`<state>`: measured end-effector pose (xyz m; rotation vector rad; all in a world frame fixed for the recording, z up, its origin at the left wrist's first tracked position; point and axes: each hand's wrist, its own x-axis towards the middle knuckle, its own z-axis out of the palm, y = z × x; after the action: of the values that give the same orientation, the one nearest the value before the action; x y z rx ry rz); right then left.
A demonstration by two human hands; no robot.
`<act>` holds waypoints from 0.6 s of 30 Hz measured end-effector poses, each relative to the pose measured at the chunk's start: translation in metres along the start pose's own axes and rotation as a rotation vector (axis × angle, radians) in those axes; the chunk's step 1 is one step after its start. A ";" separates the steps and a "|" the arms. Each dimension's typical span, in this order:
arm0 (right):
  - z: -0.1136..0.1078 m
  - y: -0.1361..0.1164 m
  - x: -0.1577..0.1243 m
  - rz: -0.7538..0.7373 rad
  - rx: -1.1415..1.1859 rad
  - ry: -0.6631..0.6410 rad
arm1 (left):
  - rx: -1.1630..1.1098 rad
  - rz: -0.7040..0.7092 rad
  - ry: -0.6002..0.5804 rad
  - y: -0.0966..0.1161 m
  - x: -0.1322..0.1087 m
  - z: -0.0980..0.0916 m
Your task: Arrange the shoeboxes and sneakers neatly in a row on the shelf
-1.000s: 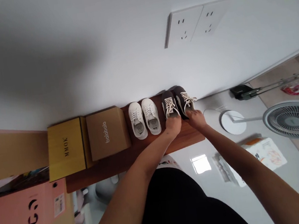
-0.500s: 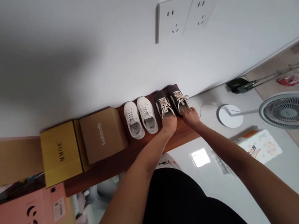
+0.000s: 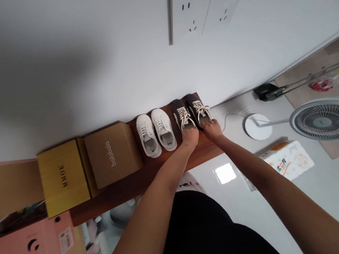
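Observation:
Two dark sneakers with cream laces stand side by side on a reddish-brown wooden shelf (image 3: pixel 205 152), toes toward the wall. My left hand (image 3: pixel 191 136) is closed on the heel of the left dark sneaker (image 3: pixel 182 111). The heel of the right dark sneaker (image 3: pixel 198 106) is gripped by my right hand (image 3: pixel 212 129). Both heels are partly hidden by my fingers. Just left of them, a white left sneaker (image 3: pixel 145 128) and a white right sneaker (image 3: pixel 161 122) form another pair, toes also to the wall.
A brown shoebox (image 3: pixel 112 154) and a yellow box (image 3: pixel 64 177) sit on the shelf's left part. A pink box (image 3: pixel 18 252) lies lower left. To the right are a standing fan (image 3: pixel 323 120) and a white package (image 3: pixel 294 161) on the floor. A socket plate (image 3: pixel 194 12) is on the wall.
The view has shifted slightly, so everything sits a bit differently in the picture. The dark sneakers now stand more evenly side by side, a little nearer the wall, my hands still at their heels.

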<state>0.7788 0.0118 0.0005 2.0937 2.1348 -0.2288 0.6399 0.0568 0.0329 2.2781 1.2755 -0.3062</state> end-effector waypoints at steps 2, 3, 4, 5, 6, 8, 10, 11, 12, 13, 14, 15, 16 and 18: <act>0.000 -0.001 0.000 0.000 -0.002 -0.018 | -0.006 0.002 0.010 -0.001 0.001 0.002; 0.000 -0.001 0.000 0.001 -0.002 -0.026 | -0.007 0.004 0.014 -0.002 0.001 0.004; 0.000 -0.002 0.001 0.004 -0.003 -0.034 | -0.007 0.004 0.020 -0.002 0.002 0.005; 0.000 -0.003 0.001 0.010 -0.004 -0.042 | -0.008 0.003 0.027 -0.003 0.002 0.006; 0.000 -0.005 0.001 0.019 -0.005 -0.049 | -0.011 0.003 0.036 -0.003 0.001 0.006; -0.001 -0.008 0.001 0.043 -0.004 -0.059 | -0.020 0.012 0.060 -0.003 0.001 0.007; -0.004 -0.012 0.000 0.066 0.004 -0.051 | -0.034 0.031 0.082 -0.002 -0.001 0.006; -0.006 -0.014 -0.002 0.079 0.013 -0.033 | -0.043 0.036 0.093 -0.001 -0.003 0.004; -0.009 -0.016 -0.004 0.098 0.029 -0.003 | -0.056 0.038 0.107 -0.001 -0.006 0.002; -0.013 -0.019 -0.008 0.125 0.056 0.038 | -0.075 0.040 0.124 -0.001 -0.010 -0.001; -0.018 -0.022 -0.012 0.159 0.097 0.089 | -0.103 0.045 0.145 -0.003 -0.016 -0.005; -0.022 -0.026 -0.018 0.200 0.154 0.144 | -0.144 0.055 0.168 -0.007 -0.023 -0.009; -0.027 -0.030 -0.025 0.239 0.230 0.197 | -0.201 0.071 0.189 -0.013 -0.034 -0.013; -0.033 -0.043 -0.042 0.303 0.437 0.273 | -0.375 0.096 0.214 -0.034 -0.064 -0.020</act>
<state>0.7369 -0.0228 0.0419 2.8088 2.0008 -0.4273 0.5761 0.0356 0.0663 2.0767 1.2012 0.2025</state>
